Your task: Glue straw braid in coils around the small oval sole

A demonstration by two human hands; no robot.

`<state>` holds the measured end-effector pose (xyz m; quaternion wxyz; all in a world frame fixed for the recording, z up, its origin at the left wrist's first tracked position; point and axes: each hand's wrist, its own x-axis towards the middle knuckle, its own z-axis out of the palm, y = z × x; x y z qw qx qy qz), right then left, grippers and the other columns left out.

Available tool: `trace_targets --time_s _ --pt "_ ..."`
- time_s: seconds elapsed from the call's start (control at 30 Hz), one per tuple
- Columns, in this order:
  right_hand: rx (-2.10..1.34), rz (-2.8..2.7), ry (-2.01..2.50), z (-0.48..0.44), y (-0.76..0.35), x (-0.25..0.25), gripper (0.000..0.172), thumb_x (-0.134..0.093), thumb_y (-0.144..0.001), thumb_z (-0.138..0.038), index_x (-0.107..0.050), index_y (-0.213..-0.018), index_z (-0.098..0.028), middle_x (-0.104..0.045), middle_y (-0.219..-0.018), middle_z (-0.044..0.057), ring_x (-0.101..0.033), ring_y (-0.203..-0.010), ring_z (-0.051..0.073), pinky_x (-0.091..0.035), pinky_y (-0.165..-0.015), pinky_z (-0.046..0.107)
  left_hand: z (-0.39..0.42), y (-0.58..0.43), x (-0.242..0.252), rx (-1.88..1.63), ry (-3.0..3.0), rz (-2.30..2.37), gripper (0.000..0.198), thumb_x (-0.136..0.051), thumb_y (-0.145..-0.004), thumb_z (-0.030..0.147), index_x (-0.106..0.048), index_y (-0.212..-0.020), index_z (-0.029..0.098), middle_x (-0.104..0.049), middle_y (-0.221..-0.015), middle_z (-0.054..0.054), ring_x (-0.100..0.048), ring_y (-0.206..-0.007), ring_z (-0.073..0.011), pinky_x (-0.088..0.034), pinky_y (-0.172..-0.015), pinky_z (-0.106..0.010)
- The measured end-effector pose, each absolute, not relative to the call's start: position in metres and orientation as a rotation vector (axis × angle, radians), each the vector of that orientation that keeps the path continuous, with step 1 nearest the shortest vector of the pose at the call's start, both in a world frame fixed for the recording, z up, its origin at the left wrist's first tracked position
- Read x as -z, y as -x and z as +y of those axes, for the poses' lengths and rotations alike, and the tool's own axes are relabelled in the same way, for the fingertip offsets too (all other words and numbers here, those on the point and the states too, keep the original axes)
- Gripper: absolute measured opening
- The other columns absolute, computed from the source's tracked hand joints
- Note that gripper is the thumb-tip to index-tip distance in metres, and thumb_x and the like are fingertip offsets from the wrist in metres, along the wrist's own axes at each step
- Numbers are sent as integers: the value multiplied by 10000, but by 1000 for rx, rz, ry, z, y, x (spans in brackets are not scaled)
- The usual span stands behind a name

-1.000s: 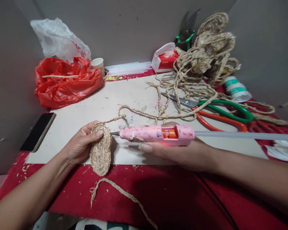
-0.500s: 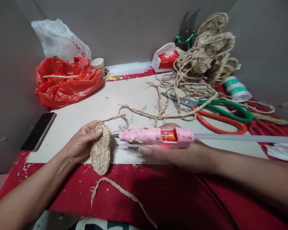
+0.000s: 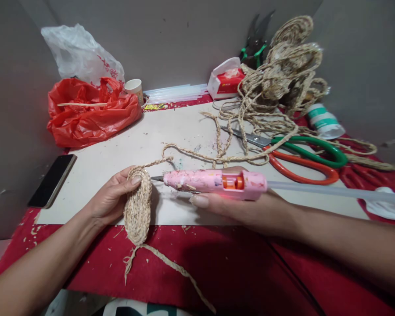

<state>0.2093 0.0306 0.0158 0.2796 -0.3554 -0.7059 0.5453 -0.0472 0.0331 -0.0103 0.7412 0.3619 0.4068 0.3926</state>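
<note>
Between the thumb and fingers of my left hand (image 3: 113,191) is an oval sole of coiled braided straw (image 3: 137,215), held upright. From its top a straw braid (image 3: 197,154) runs right across the board to a tangled heap of braid (image 3: 279,74). My right hand (image 3: 237,213) is wrapped round a pink hot glue gun (image 3: 197,182), its metal nozzle pointing left at the sole's upper right edge. I cannot tell whether the nozzle touches it. A clear glue stick (image 3: 316,189) sticks out of the gun's back end. A loose piece of braid (image 3: 171,263) lies below the sole.
Large scissors (image 3: 303,158) with green and orange handles lie on the pale board (image 3: 112,153). A phone (image 3: 52,181) and a red plastic bag (image 3: 92,118) are at left. Behind stand a paper cup (image 3: 134,87), glue sticks (image 3: 176,93) and a tissue pack (image 3: 227,81).
The glue gun has risen slightly and tilted, its back end lower now with the glue stick sloping down to the right. The sole's lower end has dropped slightly, towards the loose braid.
</note>
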Motion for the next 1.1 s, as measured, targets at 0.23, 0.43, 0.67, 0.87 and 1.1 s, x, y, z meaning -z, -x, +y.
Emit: trace_targets --time_s 0.23,0.43,0.67,0.87,1.1 --pt "-1599 -1803 896 34 -210 -16 345 -603 -863 -385 -657 -1190 -289 -591 -1306 -39 -534 -1242 215 -436 -1077 328 32 46 10 -842 -786 894 125 -715 -747 239 -636 -774 145 -646 -653 -27 -601 -571 -115 -488 -558 -202" --pt "-1616 -1725 929 31 -208 -16 332 -634 -841 -375 -673 -1165 -314 -604 -1288 -47 -525 -1250 223 -392 -1109 344 32 45 9 -837 -797 885 112 -698 -762 234 -630 -769 146 -642 -640 -25 -595 -554 -115 -481 -538 -198" --pt "-1596 -1761 916 31 -207 -16 331 -621 -846 -381 -675 -1166 -318 -607 -1286 -54 -546 -1229 224 -409 -1098 328 33 45 9 -845 -788 901 122 -716 -747 228 -633 -773 142 -653 -647 -23 -608 -559 -114 -492 -548 -197" --pt "-1581 -1845 955 32 -207 -18 383 -596 -851 -430 -650 -1210 -306 -615 -1279 -51 -570 -1201 226 -436 -1075 318 34 46 10 -857 -776 881 109 -720 -745 216 -647 -782 145 -659 -649 -16 -616 -557 -107 -495 -551 -188" --pt "-1558 -1900 1016 31 -208 -17 375 -587 -850 -424 -680 -1178 -267 -700 -1141 -2 -637 -1096 250 -512 -987 344 34 46 11 -868 -763 872 108 -726 -741 206 -655 -799 148 -657 -652 -13 -623 -571 -106 -500 -580 -193"
